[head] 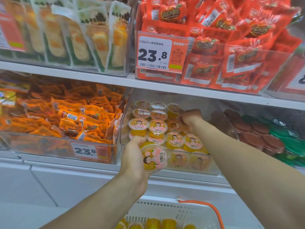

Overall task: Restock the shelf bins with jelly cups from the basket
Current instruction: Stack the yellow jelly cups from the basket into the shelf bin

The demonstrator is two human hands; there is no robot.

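Observation:
A clear shelf bin (212, 169) on the middle shelf holds several yellow jelly cups (157, 128) with cartoon lids, stacked in rows. My left hand (134, 156) grips one jelly cup (154, 158) tilted on its side, just in front of the bin's front wall. My right hand (189, 118) reaches deep into the bin, fingers curled over cups at the back right; what it holds is hidden. A white basket (165, 210) with an orange handle sits below at the bottom edge, with more yellow jelly cups (153, 223) inside.
Left of the jelly bin stands a bin of orange snack packets (66, 116) with a 23.8 price tag. To the right lie brown and green lidded cups (267, 133). The upper shelf carries red packets (231, 47) and pale pouches (74, 33).

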